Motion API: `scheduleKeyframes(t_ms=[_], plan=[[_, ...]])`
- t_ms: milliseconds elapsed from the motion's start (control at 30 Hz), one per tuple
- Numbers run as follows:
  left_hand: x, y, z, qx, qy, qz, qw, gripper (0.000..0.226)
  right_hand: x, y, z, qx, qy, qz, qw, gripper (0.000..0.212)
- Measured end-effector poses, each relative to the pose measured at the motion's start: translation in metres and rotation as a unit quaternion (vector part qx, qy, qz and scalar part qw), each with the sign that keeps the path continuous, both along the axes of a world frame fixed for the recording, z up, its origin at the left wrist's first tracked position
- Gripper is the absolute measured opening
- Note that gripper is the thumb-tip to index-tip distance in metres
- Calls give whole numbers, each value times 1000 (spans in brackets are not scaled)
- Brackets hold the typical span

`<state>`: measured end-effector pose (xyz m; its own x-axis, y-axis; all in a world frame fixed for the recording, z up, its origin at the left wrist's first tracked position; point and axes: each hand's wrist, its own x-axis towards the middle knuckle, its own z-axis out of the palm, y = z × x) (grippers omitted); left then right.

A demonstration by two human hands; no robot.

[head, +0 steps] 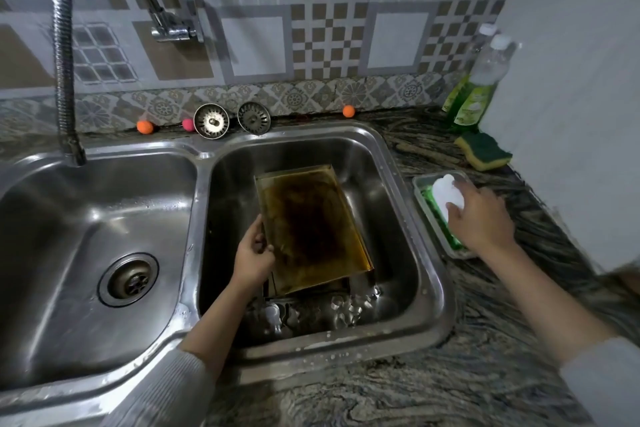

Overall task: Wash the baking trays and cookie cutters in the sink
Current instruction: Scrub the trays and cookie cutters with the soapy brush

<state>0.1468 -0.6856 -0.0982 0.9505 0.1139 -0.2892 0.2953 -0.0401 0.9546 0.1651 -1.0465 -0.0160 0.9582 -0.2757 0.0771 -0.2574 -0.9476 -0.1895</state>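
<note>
Left hand (254, 255) grips the stained baking tray's (311, 229) left edge, tilted in the right sink basin (412, 218), clear of its walls. Right hand (479, 218) holds a white sponge (446, 194) over the bench's soap dish (420, 184).

A home kitchen: a steel double sink (194, 184) set in a marbled stone counter (433, 388), patterned wall tiles (311, 28) at twelve o'clock, dish soap bottles (478, 94) and a scrubbing sponge (483, 151) at two o'clock, a wall tap (173, 28) at eleven o'clock.
</note>
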Motion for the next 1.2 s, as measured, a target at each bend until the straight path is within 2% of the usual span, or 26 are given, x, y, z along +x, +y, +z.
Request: scheduleKeyframes(t_ms=[133,300,467,633,733,867,1000,1100,1167,1200], plan=[[-8,-4,13,-7,-30,5,1000,68,8,-5,-5,25,-9,21,999,44],[-18,-6,31,-2,-50,-10,999,68,13,-5,-1,162,-36,12,986,41],[-27,-8,42,4,-62,-18,998,69,4,3,31,227,-114,-11,967,38],[-30,-17,49,26,-108,-13,994,66,-8,37,69,289,-163,56,942,36],[-29,-23,52,22,-114,3,993,63,-14,83,69,334,-124,113,928,37],[-29,-36,62,-3,-115,42,992,55,-22,153,38,349,-97,191,912,38],[-32,-39,65,36,-127,50,990,53,-16,179,5,260,-112,257,924,44],[-40,-35,61,56,-129,48,989,54,21,166,8,210,-124,183,953,44],[-42,-37,59,53,-134,48,988,57,40,162,16,234,-125,124,956,43],[-40,-37,58,48,-134,51,988,57,40,169,19,248,-125,128,952,43]])
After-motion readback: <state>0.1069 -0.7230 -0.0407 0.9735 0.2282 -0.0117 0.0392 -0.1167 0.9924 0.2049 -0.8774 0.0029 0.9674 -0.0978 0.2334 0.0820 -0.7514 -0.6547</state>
